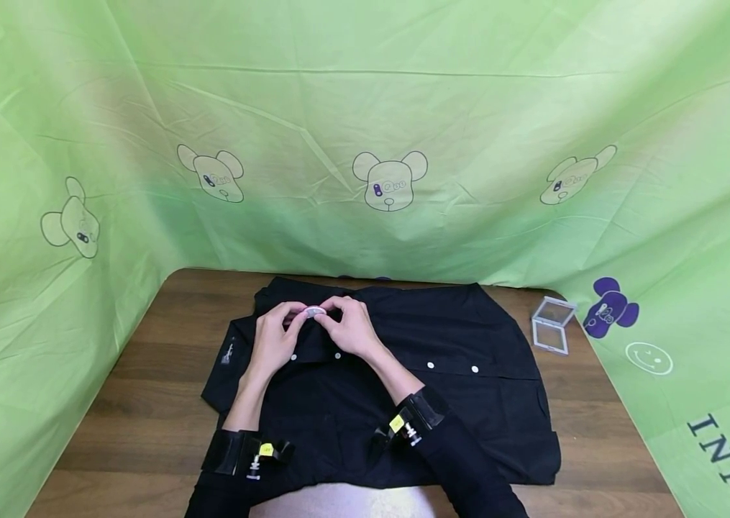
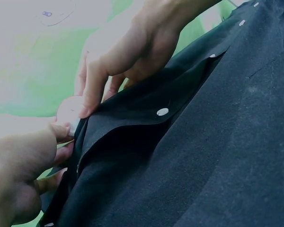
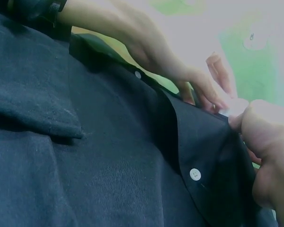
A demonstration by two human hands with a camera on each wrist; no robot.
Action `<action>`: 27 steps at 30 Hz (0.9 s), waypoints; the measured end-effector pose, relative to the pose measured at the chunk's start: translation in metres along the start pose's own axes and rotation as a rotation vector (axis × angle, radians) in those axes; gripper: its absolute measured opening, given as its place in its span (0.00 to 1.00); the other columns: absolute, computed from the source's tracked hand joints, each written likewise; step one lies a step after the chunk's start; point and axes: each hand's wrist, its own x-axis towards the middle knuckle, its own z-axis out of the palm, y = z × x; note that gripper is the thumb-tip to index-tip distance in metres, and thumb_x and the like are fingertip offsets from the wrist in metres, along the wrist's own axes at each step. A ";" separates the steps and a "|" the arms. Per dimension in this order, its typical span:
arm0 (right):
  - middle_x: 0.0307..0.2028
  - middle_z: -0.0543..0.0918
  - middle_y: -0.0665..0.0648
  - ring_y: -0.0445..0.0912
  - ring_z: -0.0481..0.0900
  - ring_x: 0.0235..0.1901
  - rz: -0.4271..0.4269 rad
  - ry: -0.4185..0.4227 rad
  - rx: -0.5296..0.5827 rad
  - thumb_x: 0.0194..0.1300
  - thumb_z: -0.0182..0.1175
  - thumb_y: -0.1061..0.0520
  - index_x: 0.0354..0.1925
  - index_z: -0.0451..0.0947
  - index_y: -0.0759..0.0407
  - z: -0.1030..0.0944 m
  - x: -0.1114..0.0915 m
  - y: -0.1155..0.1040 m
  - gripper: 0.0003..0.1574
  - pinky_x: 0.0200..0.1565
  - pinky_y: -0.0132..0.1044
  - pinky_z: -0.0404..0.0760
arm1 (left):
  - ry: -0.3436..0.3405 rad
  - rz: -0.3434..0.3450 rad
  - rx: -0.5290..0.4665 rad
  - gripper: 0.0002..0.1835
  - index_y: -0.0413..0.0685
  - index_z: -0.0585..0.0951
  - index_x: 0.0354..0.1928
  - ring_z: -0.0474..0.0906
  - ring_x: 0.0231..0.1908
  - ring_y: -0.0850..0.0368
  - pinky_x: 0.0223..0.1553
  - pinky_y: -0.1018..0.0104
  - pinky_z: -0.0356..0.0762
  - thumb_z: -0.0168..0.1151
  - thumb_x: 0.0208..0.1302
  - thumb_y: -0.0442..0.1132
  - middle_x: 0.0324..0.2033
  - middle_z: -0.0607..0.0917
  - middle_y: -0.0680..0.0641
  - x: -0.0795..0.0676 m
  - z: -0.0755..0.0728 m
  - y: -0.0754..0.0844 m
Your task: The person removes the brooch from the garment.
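A black shirt (image 1: pixel 352 403) with white buttons lies spread over the table. At its upper left part, my left hand (image 1: pixel 274 342) and my right hand (image 1: pixel 353 329) meet at a small round, pinkish-white disc (image 1: pixel 315 311). Fingers and thumb of each hand pinch the disc from opposite sides. In the left wrist view the disc (image 2: pixel 70 111) stands at a raised fold of the button strip (image 2: pixel 128 111); its kind is not clear. The right wrist view shows the disc (image 3: pixel 236 105) mostly covered by fingertips, with a shirt button (image 3: pixel 195 174) below.
An opened clear square case (image 1: pixel 552 327) lies near the table's right edge. Green printed cloth (image 1: pixel 390 108) hangs at the back and both sides. The wooden table (image 1: pixel 138 403) shows around the shirt. A whitish patch (image 1: pixel 339 503) is at the front edge.
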 end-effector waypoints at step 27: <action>0.45 0.90 0.49 0.42 0.81 0.45 -0.142 -0.051 -0.029 0.67 0.70 0.53 0.49 0.89 0.58 -0.016 0.000 -0.001 0.15 0.46 0.39 0.82 | 0.019 0.033 0.032 0.05 0.42 0.88 0.44 0.83 0.39 0.58 0.39 0.57 0.84 0.67 0.69 0.34 0.41 0.89 0.46 0.000 0.000 -0.001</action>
